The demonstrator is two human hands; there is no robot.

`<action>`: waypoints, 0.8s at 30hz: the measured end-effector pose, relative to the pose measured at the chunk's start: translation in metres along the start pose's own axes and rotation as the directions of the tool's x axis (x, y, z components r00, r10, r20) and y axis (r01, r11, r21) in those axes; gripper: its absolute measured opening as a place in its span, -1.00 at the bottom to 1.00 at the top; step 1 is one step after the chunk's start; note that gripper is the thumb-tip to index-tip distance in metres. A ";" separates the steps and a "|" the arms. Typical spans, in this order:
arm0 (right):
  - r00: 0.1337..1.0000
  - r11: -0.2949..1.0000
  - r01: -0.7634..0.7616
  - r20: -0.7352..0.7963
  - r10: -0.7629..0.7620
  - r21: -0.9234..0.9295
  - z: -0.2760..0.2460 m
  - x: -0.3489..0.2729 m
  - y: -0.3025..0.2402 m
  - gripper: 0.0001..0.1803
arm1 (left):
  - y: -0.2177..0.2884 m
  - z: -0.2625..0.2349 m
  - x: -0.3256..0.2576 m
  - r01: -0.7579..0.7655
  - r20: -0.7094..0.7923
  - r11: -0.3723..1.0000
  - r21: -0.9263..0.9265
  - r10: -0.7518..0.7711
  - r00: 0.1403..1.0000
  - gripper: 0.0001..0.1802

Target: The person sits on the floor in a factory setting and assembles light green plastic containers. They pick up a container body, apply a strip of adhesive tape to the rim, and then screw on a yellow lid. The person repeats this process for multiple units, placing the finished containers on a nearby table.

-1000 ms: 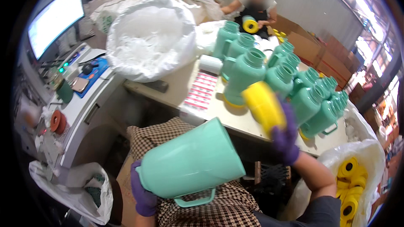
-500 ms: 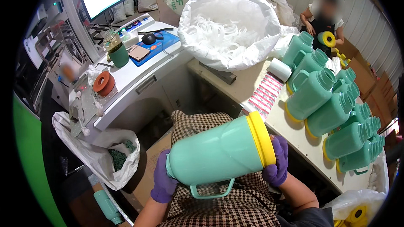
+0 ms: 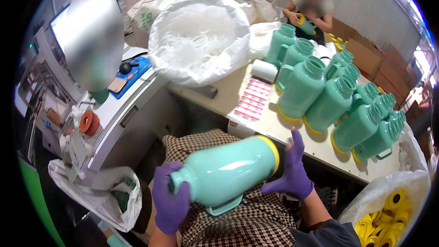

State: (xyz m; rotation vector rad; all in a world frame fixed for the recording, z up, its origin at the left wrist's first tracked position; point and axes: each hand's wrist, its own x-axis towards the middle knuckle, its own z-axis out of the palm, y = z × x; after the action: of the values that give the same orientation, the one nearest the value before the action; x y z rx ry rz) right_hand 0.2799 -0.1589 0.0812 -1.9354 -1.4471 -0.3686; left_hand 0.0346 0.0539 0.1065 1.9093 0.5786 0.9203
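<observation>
The turquoise flask (image 3: pixel 231 169) lies on its side above the checked apron (image 3: pixel 263 226), in front of the person's body, with its neck to the left and its bottom to the right, somewhat higher. The left hand (image 3: pixel 171 199) grips it around the neck, the fingers closed there, probably because this narrow part is easiest to hold in one palm and the wide bottom stays free. The right hand (image 3: pixel 295 174) is just beside the bottom, fingers spread and holding nothing; I think it is placed so to be near the yellow ring (image 3: pixel 275 154) around that end. The lap perhaps gives some support, but I cannot tell whether the flask touches it. The body is smooth and glossy, with white reflections, and the loop handle (image 3: pixel 225 206) points down toward the apron. Beyond, similar flasks (image 3: pixel 302 89) stand upright close together on the table (image 3: pixel 219 103), likely because their flat bottoms make them steady. At the right, yellow parts (image 3: pixel 391 215) fill a plastic sack (image 3: pixel 366 192), which seems placed within reach of the right arm.
</observation>
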 end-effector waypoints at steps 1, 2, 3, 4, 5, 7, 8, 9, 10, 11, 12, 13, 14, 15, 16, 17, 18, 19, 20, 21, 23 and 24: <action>0.998 0.998 0.062 -0.011 -0.061 0.021 -0.001 -0.007 0.001 0.34 | 0.021 0.010 0.007 -0.086 0.088 0.992 0.089 0.079 0.993 -0.62; 0.993 0.992 0.121 -0.018 -0.121 0.043 0.004 -0.019 0.001 0.33 | 0.043 0.023 0.013 -0.181 0.187 0.970 0.159 0.151 0.971 -0.59; 0.982 0.979 0.189 -0.026 -0.188 0.076 0.011 -0.031 0.001 0.32 | 0.062 0.037 0.018 -0.278 0.279 0.933 0.229 0.211 0.937 -0.56; 0.989 0.983 0.136 -0.076 -0.127 0.120 0.017 -0.041 0.003 0.37 | 0.069 0.051 0.031 -0.626 0.341 0.736 0.257 0.537 0.772 -0.53; 0.980 0.990 0.109 -0.177 -0.092 0.092 0.029 -0.052 0.016 0.21 | 0.079 0.066 0.031 -0.724 0.364 0.640 0.257 0.630 0.686 -0.49; 0.831 0.527 -0.278 -0.073 0.551 0.803 0.027 -0.068 0.014 0.12 | 0.101 0.097 0.025 -0.733 0.361 0.642 0.226 0.644 0.675 -0.40; 0.746 0.366 -0.325 -0.002 0.666 0.872 0.021 -0.071 0.013 0.12 | 0.112 0.106 0.026 -0.737 0.415 0.666 0.115 0.642 0.644 -0.34; 0.646 0.200 -0.334 0.069 0.760 0.921 0.016 -0.072 0.011 0.13 | 0.112 0.112 0.029 -0.704 0.398 0.708 -0.058 0.663 0.634 -0.31; 0.627 0.400 -0.362 -0.098 0.773 0.842 0.007 -0.082 0.018 0.12 | 0.110 0.119 0.032 -0.651 0.376 0.724 -0.230 0.683 0.626 -0.28; 0.595 0.580 -0.394 -0.283 0.752 0.713 -0.007 -0.100 0.027 0.13 | 0.111 0.129 0.034 -0.578 0.359 0.702 -0.417 0.711 0.605 -0.25; 0.585 0.717 -0.421 -0.438 0.683 0.555 -0.016 -0.113 0.039 0.16 | 0.107 0.123 0.037 -0.501 0.413 0.724 -0.474 0.685 0.600 -0.26; 0.576 0.805 -0.457 -0.564 0.592 0.379 -0.020 -0.127 0.054 0.19 | 0.092 0.122 0.039 -0.462 0.443 0.784 -0.415 0.618 0.650 -0.30; 0.568 0.854 -0.489 -0.677 0.468 0.180 -0.028 -0.140 0.066 0.24 | 0.073 0.120 0.033 -0.425 0.465 0.830 -0.362 0.556 0.690 -0.33; 0.412 0.843 -0.509 -0.811 0.415 0.172 -0.034 -0.154 0.086 0.34 | 0.055 0.120 0.025 -0.387 0.484 0.871 -0.302 0.490 0.725 -0.36; 0.418 0.798 -0.598 -0.820 0.391 0.076 -0.046 -0.164 0.102 0.44 | 0.034 0.122 0.019 -0.334 0.484 0.889 -0.312 0.452 0.750 -0.42; 0.413 0.774 -0.629 -0.812 0.411 0.072 -0.057 -0.174 0.116 0.44 | 0.019 0.124 0.012 -0.275 0.488 0.902 -0.332 0.414 0.769 -0.48; 0.400 0.750 -0.656 -0.808 0.433 0.078 -0.062 -0.185 0.133 0.45 | 0.013 0.122 0.006 -0.181 0.521 0.926 -0.332 0.340 0.783 -0.51; 0.387 0.726 -0.682 -0.802 0.455 0.082 -0.066 -0.194 0.150 0.46 | 0.008 0.121 0.000 -0.085 0.555 0.941 -0.327 0.264 0.789 -0.53; 0.399 0.759 -0.641 -0.794 0.458 0.116 -0.064 -0.205 0.178 0.51 | 0.003 0.119 -0.005 0.011 0.584 0.950 -0.311 0.182 0.791 -0.56; 0.419 0.769 -0.634 -0.802 0.425 0.076 -0.063 -0.206 0.192 0.51 | -0.002 0.120 -0.008 0.053 0.602 0.953 -0.299 0.146 0.785 -0.57; 0.479 0.806 -0.591 -0.794 0.374 0.023 -0.055 -0.173 0.226 0.51 | -0.011 0.112 -0.013 0.133 0.605 0.960 -0.247 0.046 0.795 -0.60; 0.478 0.811 -0.585 -0.804 0.353 0.009 -0.048 -0.154 0.244 0.48 | -0.013 0.107 -0.015 0.112 0.563 0.966 -0.233 0.040 0.825 -0.64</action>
State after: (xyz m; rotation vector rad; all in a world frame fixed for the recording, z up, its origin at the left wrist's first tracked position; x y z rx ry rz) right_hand 0.4617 -0.3396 -0.0601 -1.8895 -0.2478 -1.0324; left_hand 0.1100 -0.0070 0.0570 1.8020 0.1254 0.3386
